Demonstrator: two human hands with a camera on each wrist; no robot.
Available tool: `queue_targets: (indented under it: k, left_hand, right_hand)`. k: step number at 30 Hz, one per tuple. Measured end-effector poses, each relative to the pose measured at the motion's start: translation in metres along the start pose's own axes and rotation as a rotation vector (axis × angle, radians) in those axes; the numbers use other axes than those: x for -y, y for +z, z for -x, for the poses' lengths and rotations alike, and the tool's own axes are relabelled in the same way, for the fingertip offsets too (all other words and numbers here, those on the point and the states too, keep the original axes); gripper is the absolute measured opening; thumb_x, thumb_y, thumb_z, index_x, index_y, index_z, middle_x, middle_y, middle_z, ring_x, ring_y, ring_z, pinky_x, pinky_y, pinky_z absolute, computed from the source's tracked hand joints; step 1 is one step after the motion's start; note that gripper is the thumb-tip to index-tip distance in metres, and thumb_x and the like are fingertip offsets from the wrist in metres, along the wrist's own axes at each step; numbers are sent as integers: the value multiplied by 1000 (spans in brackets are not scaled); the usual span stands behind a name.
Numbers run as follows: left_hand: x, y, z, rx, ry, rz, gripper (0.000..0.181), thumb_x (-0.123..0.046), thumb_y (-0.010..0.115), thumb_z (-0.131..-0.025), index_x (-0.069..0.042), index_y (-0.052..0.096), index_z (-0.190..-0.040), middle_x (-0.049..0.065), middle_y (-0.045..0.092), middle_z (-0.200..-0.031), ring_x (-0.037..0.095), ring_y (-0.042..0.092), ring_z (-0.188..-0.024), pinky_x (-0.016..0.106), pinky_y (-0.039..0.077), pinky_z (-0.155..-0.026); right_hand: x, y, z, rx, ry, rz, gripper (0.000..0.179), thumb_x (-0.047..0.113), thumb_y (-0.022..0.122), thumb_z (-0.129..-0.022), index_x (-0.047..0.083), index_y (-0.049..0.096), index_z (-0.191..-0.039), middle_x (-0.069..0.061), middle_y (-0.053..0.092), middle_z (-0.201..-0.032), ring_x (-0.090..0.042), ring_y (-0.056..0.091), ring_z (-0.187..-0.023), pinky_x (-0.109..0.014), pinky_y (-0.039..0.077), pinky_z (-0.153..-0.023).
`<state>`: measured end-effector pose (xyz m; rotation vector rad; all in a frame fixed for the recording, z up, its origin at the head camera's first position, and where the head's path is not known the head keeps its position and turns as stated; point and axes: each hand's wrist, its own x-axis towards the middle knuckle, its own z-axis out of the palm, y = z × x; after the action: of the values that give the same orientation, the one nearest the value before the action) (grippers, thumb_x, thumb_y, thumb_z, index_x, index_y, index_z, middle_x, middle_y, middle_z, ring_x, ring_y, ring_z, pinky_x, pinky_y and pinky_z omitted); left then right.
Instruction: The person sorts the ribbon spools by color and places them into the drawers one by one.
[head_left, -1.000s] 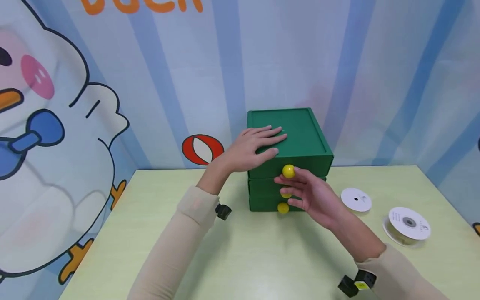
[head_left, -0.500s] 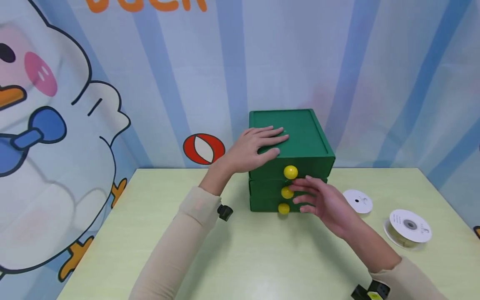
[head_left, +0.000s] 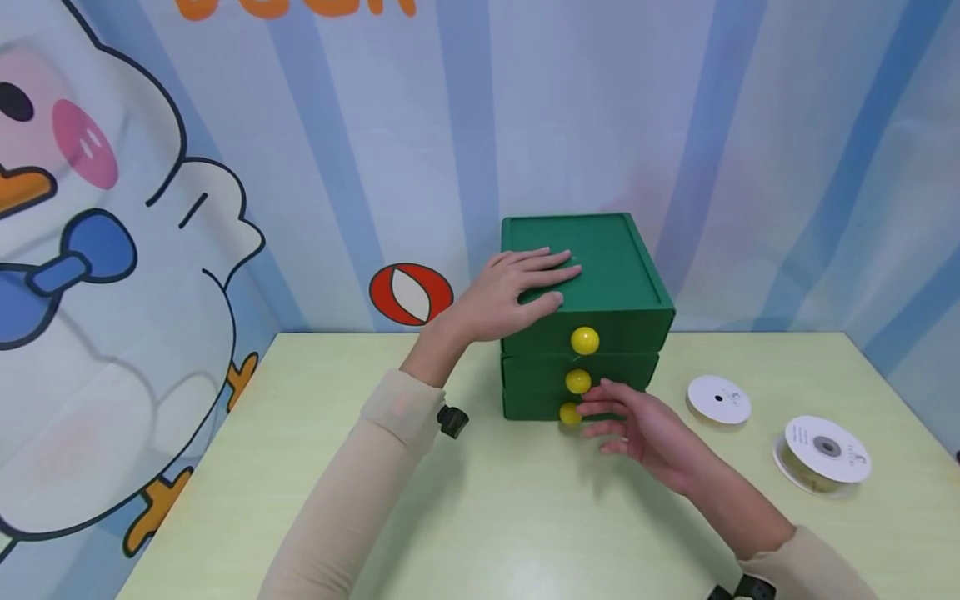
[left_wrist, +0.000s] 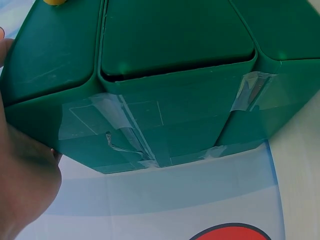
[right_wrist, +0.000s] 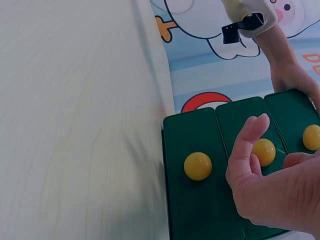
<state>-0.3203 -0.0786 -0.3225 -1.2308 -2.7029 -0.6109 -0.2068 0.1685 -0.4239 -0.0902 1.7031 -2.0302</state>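
Note:
A green drawer cabinet of three stacked drawers stands at the back of the table, each front with a round yellow knob. All the drawers look pushed in. My left hand rests flat on the cabinet's top, fingers spread. My right hand hovers before the lower drawers, fingers loosely bent and holding nothing. Its fingertips are close to the middle knob and partly overlap the bottom knob. The top knob is above them. In the left wrist view, clear tape joins the drawer units along the side.
To the right of the cabinet lie a white spool and a thicker spool of ribbon on the pale table. A printed cartoon backdrop rises directly behind the table's back edge.
My right hand has moved down from the top knob, past the middle knob, to the bottom knob's height. The left hand has stayed on the cabinet's top.

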Motion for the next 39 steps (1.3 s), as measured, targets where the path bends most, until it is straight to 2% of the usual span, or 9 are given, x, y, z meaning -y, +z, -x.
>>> queue_targets:
  k: [3, 5, 11, 15, 18, 28, 39]
  left_hand:
    - [-1, 0, 0, -4, -3, -5, 52, -39, 48, -111, -26, 48, -161, -3, 36, -172, 20, 22, -163, 51, 15, -130]
    - [-2, 0, -1, -5, -4, -8, 52, -39, 48, -111, -25, 48, -161, -3, 36, -172, 21, 22, -163, 51, 16, -130]
    - [-6, 2, -5, 7, -6, -20, 53, -40, 48, -111, -25, 48, -161, -3, 36, -172, 21, 22, -163, 50, 16, -131]
    - [-8, 3, -8, 8, 4, -14, 53, -40, 48, -111, -26, 48, -161, -3, 36, -172, 21, 22, -163, 49, 15, -131]
    - [-9, 4, -9, 6, 7, -8, 53, -41, 48, -110, -26, 48, -161, -3, 37, -171, 20, 22, -163, 48, 15, -131]
    - [-12, 4, -10, 7, 2, 2, 53, -42, 48, -110, -26, 49, -161, -4, 36, -172, 19, 20, -163, 48, 13, -131]
    - [-12, 4, -8, 10, 5, 5, 53, -41, 48, -110, -25, 49, -161, -3, 36, -172, 20, 20, -163, 48, 12, -132]
  right_hand:
    - [0, 3, -4, 39, 15, -5, 61, 49, 47, -112, -3, 47, -144, 0, 72, -121, -13, 73, -103, -24, 60, -81]
    - [0, 3, -5, 71, 13, -43, 57, 48, 46, -113, -1, 50, -142, 0, 73, -120, -13, 74, -103, -24, 60, -81]
    - [-2, 0, -9, 172, 9, -235, 39, 40, 42, -116, 10, 63, -128, -1, 75, -120, -14, 76, -103, -24, 61, -84]
    - [-4, 0, -11, 205, 18, -357, 38, 38, 42, -116, 9, 63, -128, -4, 75, -124, -16, 76, -106, -23, 60, -82]
    - [-5, 0, -11, 220, 22, -402, 37, 37, 42, -116, 9, 62, -127, -6, 75, -126, -18, 76, -111, -22, 60, -81]
    - [-7, 4, -5, 228, 45, -411, 36, 39, 39, -116, 7, 54, -123, -9, 72, -129, -23, 73, -121, -26, 61, -88]
    - [-14, 14, 9, 212, 59, -401, 36, 41, 39, -116, 8, 51, -126, -10, 71, -129, -26, 73, -121, -30, 60, -94]
